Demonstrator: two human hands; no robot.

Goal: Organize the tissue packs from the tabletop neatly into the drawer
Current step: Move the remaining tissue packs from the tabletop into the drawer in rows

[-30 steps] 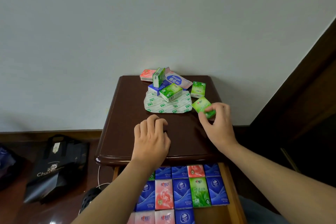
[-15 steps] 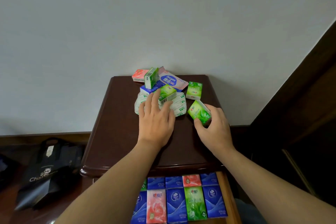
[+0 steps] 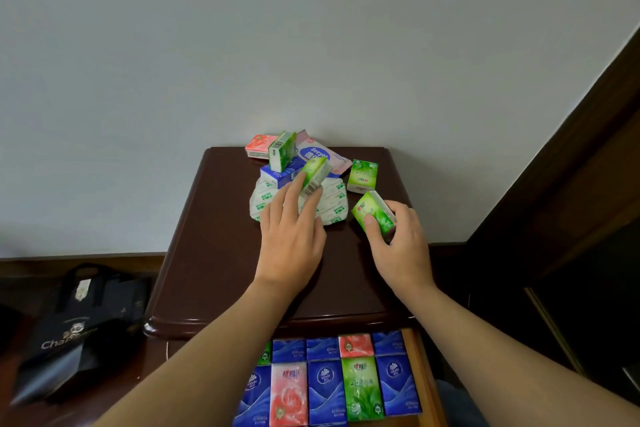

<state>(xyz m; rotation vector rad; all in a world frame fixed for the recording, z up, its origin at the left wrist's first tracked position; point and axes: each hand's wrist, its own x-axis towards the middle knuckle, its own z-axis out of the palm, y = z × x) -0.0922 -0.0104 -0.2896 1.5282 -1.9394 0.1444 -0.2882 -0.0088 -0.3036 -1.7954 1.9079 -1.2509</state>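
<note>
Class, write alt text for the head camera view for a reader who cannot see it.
Two bare hands reach over a dark wooden tabletop: the right hand grips a green tissue pack, the left hand touches another green pack on a small pile. Below, an open drawer holds neat rows of packs.

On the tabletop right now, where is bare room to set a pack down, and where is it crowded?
Bare wood runs along the left side of the tabletop and across its front strip near both wrists. It is crowded at the back middle, where the pile of packs sits.
</note>
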